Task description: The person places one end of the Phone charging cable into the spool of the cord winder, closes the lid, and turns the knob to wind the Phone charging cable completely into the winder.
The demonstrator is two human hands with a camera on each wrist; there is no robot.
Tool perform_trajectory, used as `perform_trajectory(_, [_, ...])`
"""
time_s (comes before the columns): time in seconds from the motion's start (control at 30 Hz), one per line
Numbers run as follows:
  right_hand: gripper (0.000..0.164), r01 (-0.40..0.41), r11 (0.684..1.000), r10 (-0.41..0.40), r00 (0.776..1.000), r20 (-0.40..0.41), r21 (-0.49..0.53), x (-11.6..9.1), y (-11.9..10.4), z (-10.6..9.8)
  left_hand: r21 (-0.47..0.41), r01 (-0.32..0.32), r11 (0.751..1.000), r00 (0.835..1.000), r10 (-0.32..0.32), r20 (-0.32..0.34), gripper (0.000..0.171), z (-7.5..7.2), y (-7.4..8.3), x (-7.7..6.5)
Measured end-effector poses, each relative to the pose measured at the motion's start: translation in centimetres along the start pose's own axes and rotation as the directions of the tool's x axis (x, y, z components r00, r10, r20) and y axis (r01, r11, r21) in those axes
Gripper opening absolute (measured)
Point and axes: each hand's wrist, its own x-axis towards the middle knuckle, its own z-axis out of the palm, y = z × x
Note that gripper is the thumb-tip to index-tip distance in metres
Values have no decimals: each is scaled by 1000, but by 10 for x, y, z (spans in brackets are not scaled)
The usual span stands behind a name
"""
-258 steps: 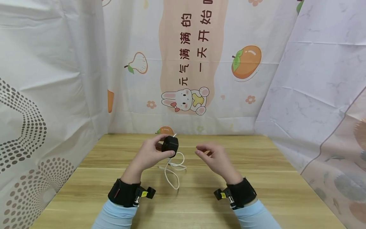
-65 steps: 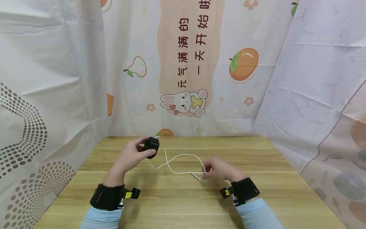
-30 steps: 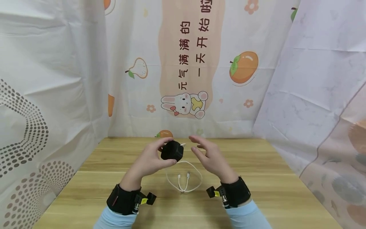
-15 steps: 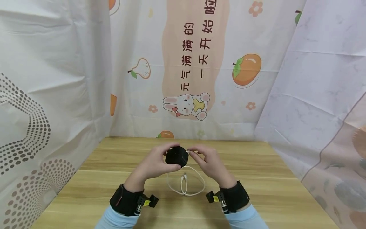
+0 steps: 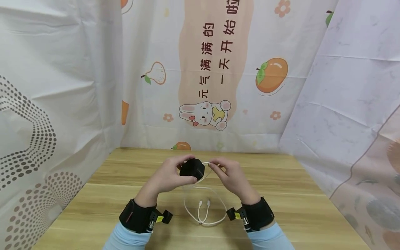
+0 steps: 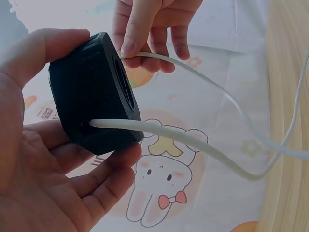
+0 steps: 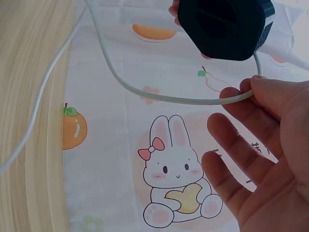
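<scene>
While left fingers [image 6: 110,190] grip device [image 6: 89,92], right [image 7: 244,147] pinch cable [image 6: 158,129]

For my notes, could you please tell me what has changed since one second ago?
The right hand, open then, now pinches the white cable; its connectors sit lower in the head view. The left hand still holds the black device.

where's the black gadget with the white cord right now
The black gadget is just below the centre of the head view, held in the left hand; the right hand, just to its right, pinches the white cord.
</scene>
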Motion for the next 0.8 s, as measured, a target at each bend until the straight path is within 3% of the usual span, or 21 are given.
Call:
perform_trajectory(0.43, [10, -96, 995, 97, 995, 5, -19, 3, -4, -12, -24, 26, 999, 1000, -26, -6, 53, -6, 2, -2])
perform_trajectory(0.8, [10, -128, 991, 128, 992, -14, -39, 0, 2, -13, -31, 47, 998, 999, -47, -20, 50, -10, 3, -3])
